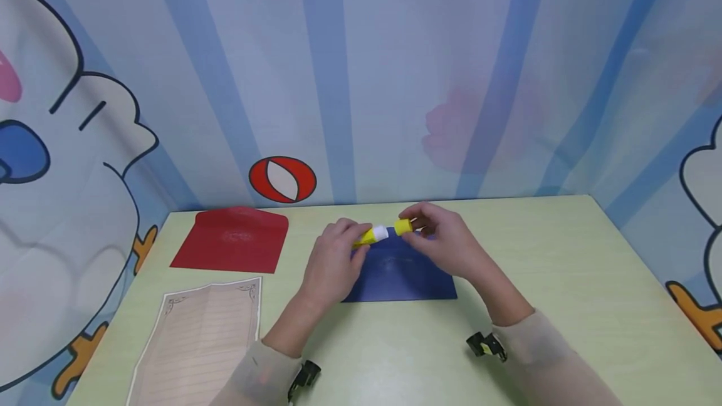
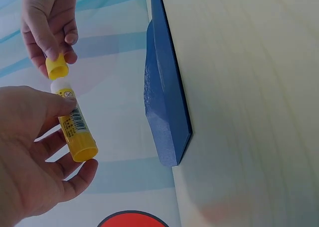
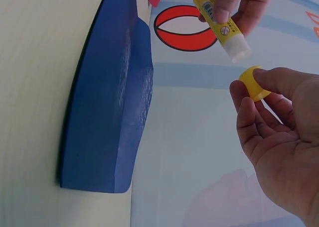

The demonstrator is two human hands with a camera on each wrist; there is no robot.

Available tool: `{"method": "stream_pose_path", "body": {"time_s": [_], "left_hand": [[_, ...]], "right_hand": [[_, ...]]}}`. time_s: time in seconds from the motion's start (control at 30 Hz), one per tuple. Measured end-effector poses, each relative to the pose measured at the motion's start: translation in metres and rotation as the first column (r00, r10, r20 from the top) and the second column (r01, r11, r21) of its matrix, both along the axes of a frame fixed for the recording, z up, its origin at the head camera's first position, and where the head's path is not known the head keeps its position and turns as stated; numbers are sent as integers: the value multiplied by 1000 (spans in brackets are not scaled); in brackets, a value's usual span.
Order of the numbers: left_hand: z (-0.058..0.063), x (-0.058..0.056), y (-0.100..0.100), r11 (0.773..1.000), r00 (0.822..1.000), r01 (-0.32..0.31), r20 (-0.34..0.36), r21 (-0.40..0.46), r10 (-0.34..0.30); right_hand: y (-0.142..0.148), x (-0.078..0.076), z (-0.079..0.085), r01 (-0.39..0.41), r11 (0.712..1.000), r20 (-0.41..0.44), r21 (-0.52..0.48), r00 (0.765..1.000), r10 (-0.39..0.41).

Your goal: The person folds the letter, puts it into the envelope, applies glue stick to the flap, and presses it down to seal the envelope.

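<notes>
My left hand grips a yellow glue stick with a white top end and a printed barcode. Thumb and fingers of my right hand pinch its yellow cap. The cap is off the stick, with a small gap between the two in the head and right wrist views. Both hands are over a dark blue envelope on the table. In the left wrist view the envelope's flap stands up from its body.
A red envelope lies at the table's back left. In front of it is a lined sheet of letter paper with a decorated border, partly behind my left sleeve. A printed cartoon backdrop rises behind the pale table.
</notes>
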State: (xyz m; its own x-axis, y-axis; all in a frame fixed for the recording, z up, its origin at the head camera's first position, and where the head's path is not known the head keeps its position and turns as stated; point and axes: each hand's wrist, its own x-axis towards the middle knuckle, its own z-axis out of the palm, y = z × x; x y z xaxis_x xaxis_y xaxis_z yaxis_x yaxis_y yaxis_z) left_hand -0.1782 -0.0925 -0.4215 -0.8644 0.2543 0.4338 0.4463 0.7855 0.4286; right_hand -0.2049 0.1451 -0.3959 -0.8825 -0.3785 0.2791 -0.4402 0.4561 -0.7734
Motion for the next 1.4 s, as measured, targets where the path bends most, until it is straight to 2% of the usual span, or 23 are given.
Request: {"method": "stream_pose_path", "body": {"time_s": [0.5,1.0,1.4], "left_hand": [[0,5,4,999,999,35,-5,-12,-35],[1,7,4,997,998,54,33,-56,-53],[2,7,4,996,996,67,55,-52,-64]], "right_hand": [[-7,5,-11,-44,999,-12,-27,999,44],[-6,3,-16,-88,995,-9,-48,996,88],[-7,2,-18,-100,994,73,-53,992,103]]}}
